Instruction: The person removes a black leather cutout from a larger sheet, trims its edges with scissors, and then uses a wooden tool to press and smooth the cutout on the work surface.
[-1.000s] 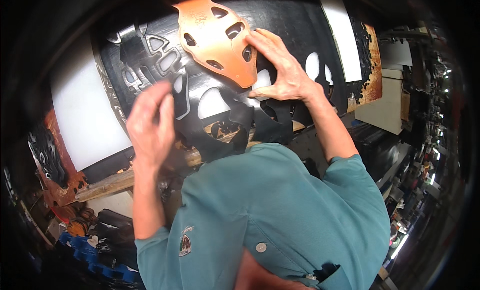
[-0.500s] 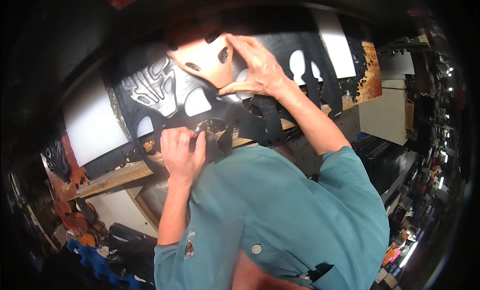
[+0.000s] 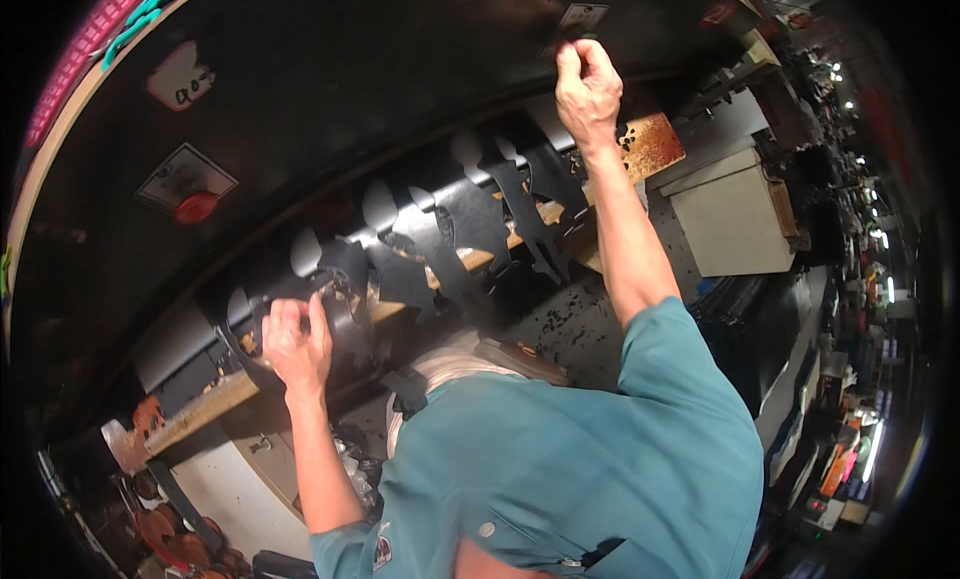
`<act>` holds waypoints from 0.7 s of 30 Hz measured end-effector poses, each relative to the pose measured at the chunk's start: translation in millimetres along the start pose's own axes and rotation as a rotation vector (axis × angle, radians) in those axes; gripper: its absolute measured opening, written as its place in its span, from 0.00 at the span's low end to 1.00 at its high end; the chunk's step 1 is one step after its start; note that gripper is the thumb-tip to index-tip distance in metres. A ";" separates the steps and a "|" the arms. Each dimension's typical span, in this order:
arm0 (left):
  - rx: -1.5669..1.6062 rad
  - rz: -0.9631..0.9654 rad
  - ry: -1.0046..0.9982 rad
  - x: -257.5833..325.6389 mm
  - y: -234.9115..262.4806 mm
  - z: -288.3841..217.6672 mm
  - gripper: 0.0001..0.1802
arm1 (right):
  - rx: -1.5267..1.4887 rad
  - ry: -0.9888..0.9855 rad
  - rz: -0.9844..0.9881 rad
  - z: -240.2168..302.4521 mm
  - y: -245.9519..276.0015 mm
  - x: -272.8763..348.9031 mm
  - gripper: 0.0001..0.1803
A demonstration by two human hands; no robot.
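A black sheet with rounded cut-outs [image 3: 440,254], leather-like, lies over the bench edge, its strips hanging toward me. At its left front edge is my left hand [image 3: 295,347], fingers curled and thumb raised; what they hold, if anything, is hidden. My right hand [image 3: 590,97] reaches up to the right end of a wide black machine panel [image 3: 380,79]. Its thumb and fingers are closed together against the panel, beside a small label [image 3: 583,19]. What lies under the fingertips cannot be made out. The panel covers the back of the sheet.
A red round button [image 3: 196,208] on a plate is at the panel's left. The wooden bench edge [image 3: 205,409] runs below the sheet. A pale cabinet [image 3: 730,219] stands to the right. Dark scraps [image 3: 565,319] litter the floor.
My right hand has left the tan shaped piece and moved up and right to the panel. My left hand has shifted left and down. The black panel now covers the tan piece's area.
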State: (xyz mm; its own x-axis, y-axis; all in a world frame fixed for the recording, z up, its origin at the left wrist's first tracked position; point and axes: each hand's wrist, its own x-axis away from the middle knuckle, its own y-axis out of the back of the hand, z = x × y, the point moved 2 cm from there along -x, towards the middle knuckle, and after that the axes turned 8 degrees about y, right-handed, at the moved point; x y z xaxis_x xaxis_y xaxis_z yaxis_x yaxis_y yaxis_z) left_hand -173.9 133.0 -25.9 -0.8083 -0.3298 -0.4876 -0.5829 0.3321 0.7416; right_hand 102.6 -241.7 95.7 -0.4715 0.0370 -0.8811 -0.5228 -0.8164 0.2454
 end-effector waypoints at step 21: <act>-0.057 -0.091 0.084 13.5 -10.7 -34.0 0.09 | 0.058 -0.064 0.728 51.4 0.1 145.3 0.14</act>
State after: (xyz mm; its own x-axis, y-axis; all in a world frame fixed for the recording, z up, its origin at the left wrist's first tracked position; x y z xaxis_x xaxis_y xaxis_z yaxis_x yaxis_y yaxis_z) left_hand -175.8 95.0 -24.7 -0.7412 -0.4295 -0.5158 -0.6460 0.2477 0.7220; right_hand -2.5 -206.8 -11.5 -0.7536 -0.4683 -0.4613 -0.0968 -0.6150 0.7825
